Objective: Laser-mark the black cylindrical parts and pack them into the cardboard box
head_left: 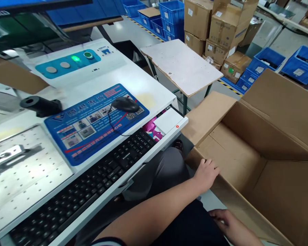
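A large open cardboard box stands on the right, its flaps folded outward. My left hand reaches across my lap, its fingers bent over the box's near top edge. Lower down, my right hand is beside the box's outer wall with its fingers curled toward the thumb. Whether anything is inside that hand is hidden. To the left is a white workbench with a pulled-out tray holding a black keyboard. Neither hand touches the keyboard or the black mouse on its blue mat.
A perforated metal plate and a black cylindrical part occupy the bench's left. Behind it is a control panel with a lit green button. A small white-topped table, stacked cartons and blue bins stand beyond.
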Motion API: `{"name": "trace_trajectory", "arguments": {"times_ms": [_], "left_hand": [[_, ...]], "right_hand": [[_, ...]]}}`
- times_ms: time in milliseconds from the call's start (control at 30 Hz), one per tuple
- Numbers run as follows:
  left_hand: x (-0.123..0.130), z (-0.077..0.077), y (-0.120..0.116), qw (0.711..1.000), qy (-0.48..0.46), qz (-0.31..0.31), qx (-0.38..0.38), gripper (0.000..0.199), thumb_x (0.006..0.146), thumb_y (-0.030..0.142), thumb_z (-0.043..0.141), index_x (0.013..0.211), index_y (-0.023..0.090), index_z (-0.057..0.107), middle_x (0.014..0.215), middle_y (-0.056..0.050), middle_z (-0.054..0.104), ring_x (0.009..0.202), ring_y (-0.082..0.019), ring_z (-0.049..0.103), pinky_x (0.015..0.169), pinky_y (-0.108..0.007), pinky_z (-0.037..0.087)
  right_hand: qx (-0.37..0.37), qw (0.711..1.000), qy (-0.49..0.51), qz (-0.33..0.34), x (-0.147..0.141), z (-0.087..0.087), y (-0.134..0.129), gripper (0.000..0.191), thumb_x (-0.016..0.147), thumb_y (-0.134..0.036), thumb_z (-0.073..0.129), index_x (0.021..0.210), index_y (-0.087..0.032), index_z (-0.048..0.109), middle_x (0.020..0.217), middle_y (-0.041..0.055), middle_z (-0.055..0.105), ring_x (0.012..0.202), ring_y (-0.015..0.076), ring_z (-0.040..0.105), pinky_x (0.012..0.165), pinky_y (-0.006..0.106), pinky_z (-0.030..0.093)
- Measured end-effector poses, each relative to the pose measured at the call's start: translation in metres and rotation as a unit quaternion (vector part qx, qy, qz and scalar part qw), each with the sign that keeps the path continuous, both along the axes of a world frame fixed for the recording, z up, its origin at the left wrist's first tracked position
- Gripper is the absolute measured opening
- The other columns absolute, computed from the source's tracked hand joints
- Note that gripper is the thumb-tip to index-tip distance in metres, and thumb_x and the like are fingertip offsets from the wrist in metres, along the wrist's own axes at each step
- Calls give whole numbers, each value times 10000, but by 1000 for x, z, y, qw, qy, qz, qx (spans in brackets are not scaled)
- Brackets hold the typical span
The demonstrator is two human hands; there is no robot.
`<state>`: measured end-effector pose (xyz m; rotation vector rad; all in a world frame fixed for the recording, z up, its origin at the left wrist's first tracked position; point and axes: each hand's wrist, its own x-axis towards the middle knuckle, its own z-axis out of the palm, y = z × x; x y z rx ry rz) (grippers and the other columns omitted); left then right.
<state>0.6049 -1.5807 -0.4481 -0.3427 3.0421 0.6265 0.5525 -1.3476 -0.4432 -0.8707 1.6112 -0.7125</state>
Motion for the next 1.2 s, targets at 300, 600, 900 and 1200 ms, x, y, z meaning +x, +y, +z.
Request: {"name": "trace_trajectory", "arguments": {"times_ms": [300,600,900,1200], "left_hand": [[28,3,9,999,-25,40,15,136,1009,150,601,930,202,699,981,-69,682,1019,-273,596,824,-435,419],[25,27,-32,987,3,162,20,646,995,506,648,1502,128,521,1575,-259,494,1504,-422,392,1177,-590,389],[17,25,-107,932,-47,356,53,583,985,376,605,1471,73,502,1552,-294,501,1498,-419,425,1231,-559,356],[57,19,-121,925,-128,344,96,274,984,119,443,1106,160,685,1086,-169,773,1065,-309,738,897,-388,562]], "right_hand": [[66,955,289,-8,-60,29,4,717,831,-283,727,1526,-180,585,1530,181,613,1421,347,581,1203,495,439],[148,951,261,74,-63,29,-8,589,901,-184,442,1455,-189,641,1052,117,807,1033,248,775,911,289,525],[112,954,265,78,-51,25,-6,564,943,-240,397,1450,-171,634,1073,134,803,966,261,771,834,308,525],[57,971,214,94,-39,23,-22,521,1004,-415,494,1443,-196,670,1173,153,793,1107,291,750,982,348,546]]}}
